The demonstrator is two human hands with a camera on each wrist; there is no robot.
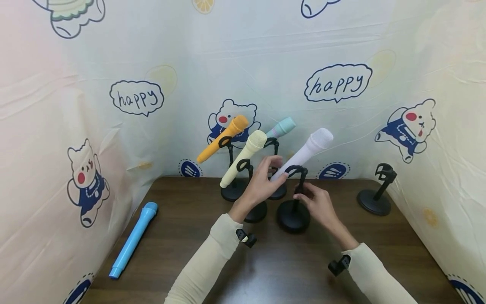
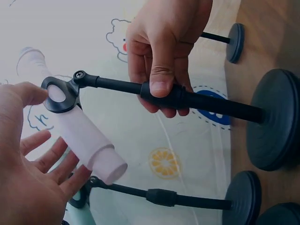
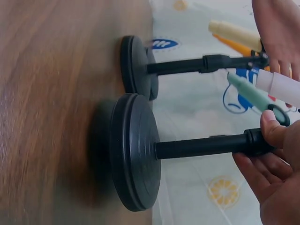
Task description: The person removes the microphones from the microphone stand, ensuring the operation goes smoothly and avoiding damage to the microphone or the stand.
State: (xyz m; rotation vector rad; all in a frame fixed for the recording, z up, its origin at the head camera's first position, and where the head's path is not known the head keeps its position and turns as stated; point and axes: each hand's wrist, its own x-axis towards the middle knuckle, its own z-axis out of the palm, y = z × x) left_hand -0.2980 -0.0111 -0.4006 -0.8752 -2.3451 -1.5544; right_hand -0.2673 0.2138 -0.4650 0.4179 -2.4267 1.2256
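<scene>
The lilac microphone (image 1: 305,150) sits tilted in the clip (image 2: 71,101) of a black stand (image 1: 293,217) on the bench (image 1: 265,270). The right hand (image 1: 319,204) grips that stand's pole at the collar; some fingers are hidden behind it in the head view. The left hand (image 1: 263,179) is wide, fingers spread beside the lilac microphone and thumb at the clip; I cannot tell how firmly it touches.

Left of the stand, the cream microphone (image 1: 244,156) and orange microphone (image 1: 220,141) lean in their own stands. The teal microphone (image 1: 282,127) is behind it to the left, partly hidden by the left hand and cut off in the left wrist view. Well apart to its left lies the blue microphone (image 1: 133,240); to its right is another stand (image 1: 373,202).
</scene>
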